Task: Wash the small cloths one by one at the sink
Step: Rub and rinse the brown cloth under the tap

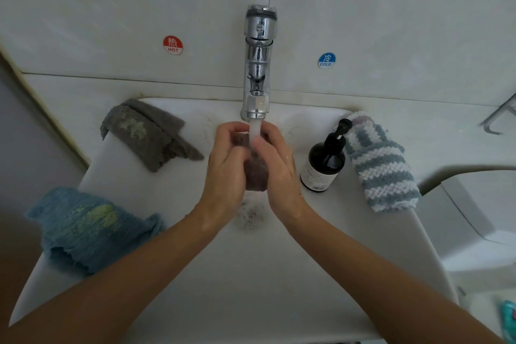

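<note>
Rinse step going on: left hand (226,156) and right hand (275,160) both squeeze the purplish cloth (255,174) under the tap (258,64) stream, mid-sink (279,274). Grey cloth (150,138) at 10 o'clock and blue cloth (83,227) at 8 look stained. Guessing next it needs wringing out, then a swap.

A white sink (173,282) carried everything, with the tap (258,70) at the middle of its back rim. Left of the tap, a grey cloth (150,138) lay on the rim, folded and stained pale. Farther left and nearer the camera, a blue cloth (89,227) with a yellowish stain hung over the edge. Right of the tap stood a dark pump bottle (325,160), and just beyond it lay a striped blue-and-white cloth (382,166).
</note>
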`<action>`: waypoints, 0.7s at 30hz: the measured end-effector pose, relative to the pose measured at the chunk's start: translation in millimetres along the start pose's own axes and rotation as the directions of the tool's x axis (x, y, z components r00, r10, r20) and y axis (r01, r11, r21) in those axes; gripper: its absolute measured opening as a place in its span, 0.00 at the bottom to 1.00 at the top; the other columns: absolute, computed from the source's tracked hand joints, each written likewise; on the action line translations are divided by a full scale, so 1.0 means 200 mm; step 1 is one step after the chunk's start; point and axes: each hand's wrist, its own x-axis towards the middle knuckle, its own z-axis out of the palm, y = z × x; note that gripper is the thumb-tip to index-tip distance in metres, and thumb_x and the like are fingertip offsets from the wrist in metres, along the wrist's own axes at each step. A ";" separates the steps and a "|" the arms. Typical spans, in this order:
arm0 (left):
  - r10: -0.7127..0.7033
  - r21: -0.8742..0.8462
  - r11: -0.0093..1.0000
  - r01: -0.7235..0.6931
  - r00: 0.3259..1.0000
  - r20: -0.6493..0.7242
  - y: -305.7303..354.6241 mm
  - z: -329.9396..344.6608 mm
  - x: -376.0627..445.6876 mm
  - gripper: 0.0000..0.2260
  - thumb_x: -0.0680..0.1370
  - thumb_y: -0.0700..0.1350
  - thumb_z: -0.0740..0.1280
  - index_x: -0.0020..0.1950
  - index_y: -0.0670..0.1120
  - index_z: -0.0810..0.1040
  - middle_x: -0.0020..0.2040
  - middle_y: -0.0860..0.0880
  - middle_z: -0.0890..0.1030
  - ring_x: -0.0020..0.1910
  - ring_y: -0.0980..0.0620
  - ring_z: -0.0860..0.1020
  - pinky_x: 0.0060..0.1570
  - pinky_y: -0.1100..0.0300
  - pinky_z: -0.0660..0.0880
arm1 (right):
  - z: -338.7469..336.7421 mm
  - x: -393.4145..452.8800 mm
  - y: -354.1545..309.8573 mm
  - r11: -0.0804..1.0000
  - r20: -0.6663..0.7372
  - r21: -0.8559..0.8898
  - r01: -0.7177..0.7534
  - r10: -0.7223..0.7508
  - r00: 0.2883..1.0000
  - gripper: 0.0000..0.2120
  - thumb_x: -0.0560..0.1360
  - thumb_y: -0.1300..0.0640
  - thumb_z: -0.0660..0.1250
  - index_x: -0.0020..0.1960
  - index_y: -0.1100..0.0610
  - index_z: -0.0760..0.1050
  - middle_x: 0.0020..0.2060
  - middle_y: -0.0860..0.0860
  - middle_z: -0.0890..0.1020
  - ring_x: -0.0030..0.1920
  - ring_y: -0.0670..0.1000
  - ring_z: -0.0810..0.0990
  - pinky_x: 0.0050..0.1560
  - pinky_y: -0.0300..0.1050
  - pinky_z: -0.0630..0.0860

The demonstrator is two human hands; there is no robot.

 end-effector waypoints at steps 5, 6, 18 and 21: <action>0.013 0.078 0.997 -0.009 0.998 -0.056 0.01 0.00 -0.01 0.14 0.79 0.35 0.57 0.51 0.55 0.67 0.47 0.54 0.76 0.40 0.66 0.77 0.36 0.68 0.75 | 0.02 0.02 0.01 0.965 -0.130 -0.254 -0.064 0.032 0.991 0.11 0.79 0.43 0.61 0.52 0.49 0.74 0.41 0.49 0.83 0.41 0.46 0.83 0.39 0.50 0.81; 0.009 0.110 0.994 -0.001 0.998 -0.068 0.00 0.01 -0.01 0.13 0.79 0.35 0.58 0.53 0.54 0.66 0.47 0.55 0.75 0.39 0.68 0.76 0.37 0.70 0.74 | 0.02 0.02 0.00 0.959 -0.180 -0.273 -0.074 0.025 0.983 0.06 0.80 0.47 0.62 0.49 0.48 0.73 0.38 0.49 0.82 0.37 0.45 0.81 0.36 0.47 0.79; -0.145 0.104 0.980 0.171 0.965 -0.217 -0.07 0.13 -0.08 0.03 0.77 0.58 0.63 0.48 0.68 0.70 0.46 0.64 0.80 0.47 0.65 0.79 0.54 0.54 0.78 | 0.02 0.05 0.01 0.998 -0.422 -0.044 -0.049 0.026 0.906 0.03 0.81 0.57 0.62 0.52 0.52 0.74 0.44 0.48 0.81 0.47 0.46 0.81 0.53 0.45 0.79; -0.171 0.105 0.973 0.203 0.951 -0.258 -0.07 0.11 -0.05 0.04 0.77 0.60 0.62 0.48 0.63 0.72 0.46 0.60 0.81 0.46 0.62 0.80 0.53 0.50 0.78 | 0.04 0.05 0.02 0.985 -0.328 0.002 -0.170 0.162 0.931 0.13 0.81 0.47 0.59 0.50 0.54 0.78 0.42 0.47 0.82 0.48 0.49 0.82 0.54 0.50 0.79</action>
